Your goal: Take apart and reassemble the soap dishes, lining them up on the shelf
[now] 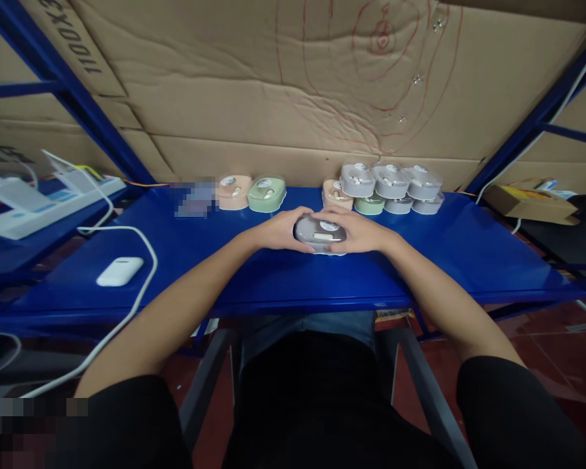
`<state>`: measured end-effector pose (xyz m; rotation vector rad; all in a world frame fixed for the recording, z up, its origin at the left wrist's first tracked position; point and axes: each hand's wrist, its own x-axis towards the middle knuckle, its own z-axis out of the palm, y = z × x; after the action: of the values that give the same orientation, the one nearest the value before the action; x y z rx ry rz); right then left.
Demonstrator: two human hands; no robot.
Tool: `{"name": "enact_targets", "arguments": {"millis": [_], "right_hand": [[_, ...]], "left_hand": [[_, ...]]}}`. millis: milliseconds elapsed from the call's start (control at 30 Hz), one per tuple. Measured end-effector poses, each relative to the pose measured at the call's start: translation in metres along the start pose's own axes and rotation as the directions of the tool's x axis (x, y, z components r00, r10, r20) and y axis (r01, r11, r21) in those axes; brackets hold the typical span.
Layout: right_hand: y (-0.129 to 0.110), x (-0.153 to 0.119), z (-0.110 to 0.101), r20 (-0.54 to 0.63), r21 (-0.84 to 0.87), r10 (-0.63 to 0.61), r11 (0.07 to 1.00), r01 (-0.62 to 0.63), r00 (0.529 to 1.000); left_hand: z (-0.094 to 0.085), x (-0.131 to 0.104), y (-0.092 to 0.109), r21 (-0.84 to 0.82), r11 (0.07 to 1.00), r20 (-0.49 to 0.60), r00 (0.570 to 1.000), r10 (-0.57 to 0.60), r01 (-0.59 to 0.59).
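- Near the middle of the blue metal bench (pixel 297 280), between its back and near edges, both hands were closed around a rounded grey plastic box (pixel 317 228).
- The left hand (pixel 280 229) gripped its left end and the right hand (pixel 364 231) its right end, fingers at the far side and thumbs at the near side. Whether its base touched the bench could not be told.
- Its see-through lid appeared seated, with a round white label and a pale latch showing; whether the latch was fastened could not be made out.
- Beyond the right hand, toward the back edge, seven similar boxes formed a two-level group: three grey plastic boxes (pixel 391 180) on top, and below them a peach plastic box (pixel 333 193), a green one and two grey ones. Their lids appeared to be on too.
- Left of the held box, also by the back edge, a second peach box (pixel 235 193) stood just beside a pale green plastic box (pixel 267 193), both apart from that group and on one level.
- Toward the bench's left edge lay a small white glossy case (pixel 120 271), with a white cable (pixel 155 262) curving around its right side and over the near edge.
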<state>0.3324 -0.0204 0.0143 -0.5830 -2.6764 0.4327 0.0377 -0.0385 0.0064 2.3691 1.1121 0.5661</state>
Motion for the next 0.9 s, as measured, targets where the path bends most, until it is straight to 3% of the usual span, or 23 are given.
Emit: {"name": "enact_targets", "arguments": {"millis": [100, 200, 367, 433, 500, 633, 733, 800, 900], "right_hand": [[-0.002, 0.000, 0.001, -0.022, -0.017, 0.046, 0.999, -0.046, 0.999], [-0.004, -0.002, -0.002, -0.158, -0.058, 0.126, 0.989, -0.137, 0.979], [-0.003, -0.005, -0.011, -0.347, -0.097, 0.179, 0.970, -0.225, 0.921], [-0.002, -0.004, -0.012, -0.363, -0.099, 0.220, 0.957, -0.272, 0.906], [-0.001, -0.003, -0.010, -0.367, -0.104, 0.255, 0.944, -0.312, 0.894], [0.004, 0.000, -0.007, -0.444, -0.207, 0.236, 0.912, -0.355, 0.864], [0.014, 0.001, -0.013, -0.548, -0.300, 0.213, 0.852, -0.428, 0.809], [0.025, 0.000, -0.020, -0.577, -0.350, 0.226, 0.799, -0.488, 0.785], [0.044, -0.005, -0.029, -0.532, -0.411, 0.275, 0.743, -0.528, 0.801]], "left_hand": [[-0.009, -0.003, 0.004, 0.061, 0.997, -0.008, 0.999, -0.042, 0.042], [-0.022, -0.008, 0.008, 0.211, 0.954, -0.048, 0.977, -0.206, 0.211], [-0.026, -0.012, 0.027, 0.433, 0.719, -0.238, 0.839, -0.490, 0.543], [-0.022, -0.011, 0.037, 0.458, 0.644, -0.286, 0.788, -0.546, 0.612], [-0.018, -0.010, 0.045, 0.470, 0.611, -0.300, 0.767, -0.567, 0.637], [-0.015, -0.008, 0.053, 0.478, 0.622, -0.308, 0.781, -0.543, 0.620], [-0.012, -0.007, 0.055, 0.502, 0.637, -0.357, 0.811, -0.464, 0.585], [-0.010, -0.007, 0.052, 0.555, 0.665, -0.362, 0.865, -0.348, 0.500], [-0.008, -0.007, 0.040, 0.646, 0.699, -0.268, 0.949, -0.168, 0.307]]}}
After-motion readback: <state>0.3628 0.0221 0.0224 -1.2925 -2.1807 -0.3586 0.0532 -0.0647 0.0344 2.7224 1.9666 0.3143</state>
